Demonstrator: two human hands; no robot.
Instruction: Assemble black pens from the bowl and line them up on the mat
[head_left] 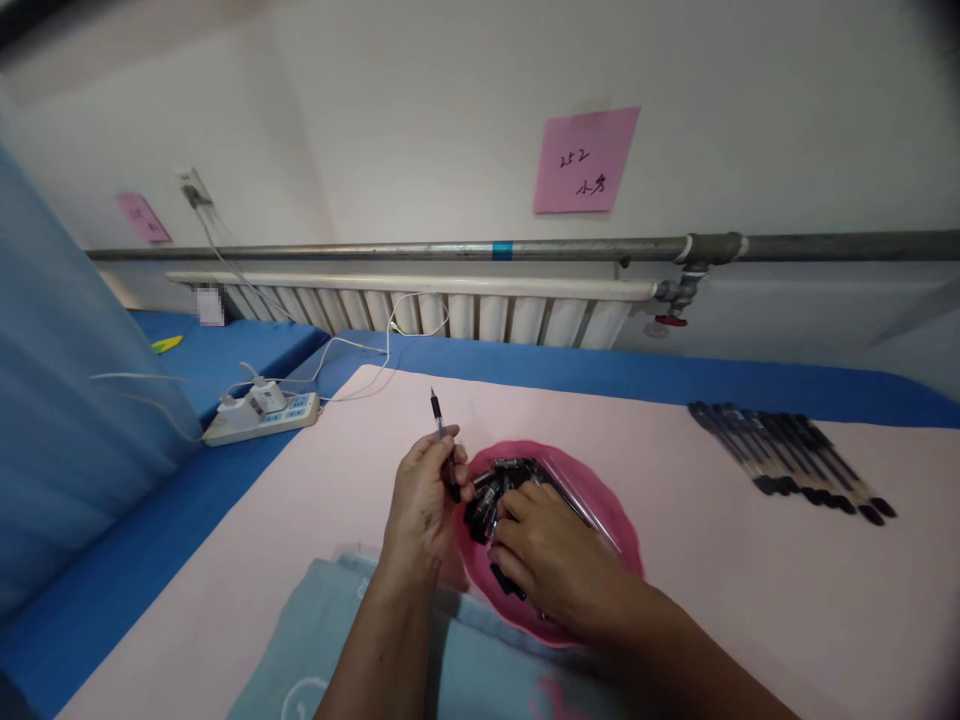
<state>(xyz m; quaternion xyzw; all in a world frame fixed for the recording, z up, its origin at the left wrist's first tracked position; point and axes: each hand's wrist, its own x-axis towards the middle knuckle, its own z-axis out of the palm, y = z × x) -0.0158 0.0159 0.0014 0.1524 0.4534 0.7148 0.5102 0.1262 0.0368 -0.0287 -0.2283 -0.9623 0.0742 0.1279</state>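
Note:
My left hand [427,490] grips a pen [438,412] between thumb and fingers, its pointed tip upward and its lower end near the bowl's left rim. Fingers bent downward, my right hand [551,545] reaches into a pink scalloped bowl [626,510]. Small black and clear pen parts [487,495] lie heaped in the bowl around those fingertips. What the right fingers pinch, if anything, is hidden. A clear tube-like piece [581,500] leans along the bowl's right side.
Several dark, slim pen-like sticks [787,455] lie in a row on the pink sheet [735,600]. A light-blue cloth [300,640] covers my lap. A power strip [292,415] with white cables sits at left. Behind the blue-edged table stands a radiator [480,315].

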